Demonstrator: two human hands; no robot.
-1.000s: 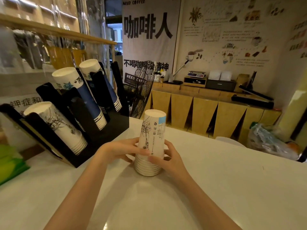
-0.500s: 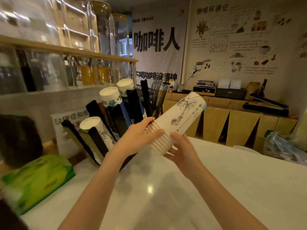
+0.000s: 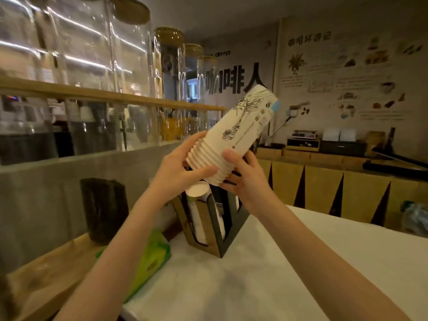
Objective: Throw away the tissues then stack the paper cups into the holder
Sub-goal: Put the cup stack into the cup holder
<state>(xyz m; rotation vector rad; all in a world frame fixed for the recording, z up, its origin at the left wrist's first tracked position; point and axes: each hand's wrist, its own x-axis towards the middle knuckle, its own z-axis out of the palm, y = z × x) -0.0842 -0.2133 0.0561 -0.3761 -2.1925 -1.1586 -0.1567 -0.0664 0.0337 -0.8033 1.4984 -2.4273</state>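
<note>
Head view: both hands hold a tilted cup stack [image 3: 234,135] in the air just above the black holder [image 3: 228,224]. The left hand [image 3: 178,172] has its grip closed around the stack's ribbed rim end; the right hand [image 3: 245,179] clasps the same end from the other side. The holder stands on the white table [image 3: 266,274], with a cup [image 3: 196,189] already in it. A green pack [image 3: 152,256] lies left of the holder.

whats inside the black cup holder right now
One stack of paper cups sits in the cup holder at its near end, rim up. The held cup stack and both hands hide the slots behind it, so what they hold cannot be seen.
</note>
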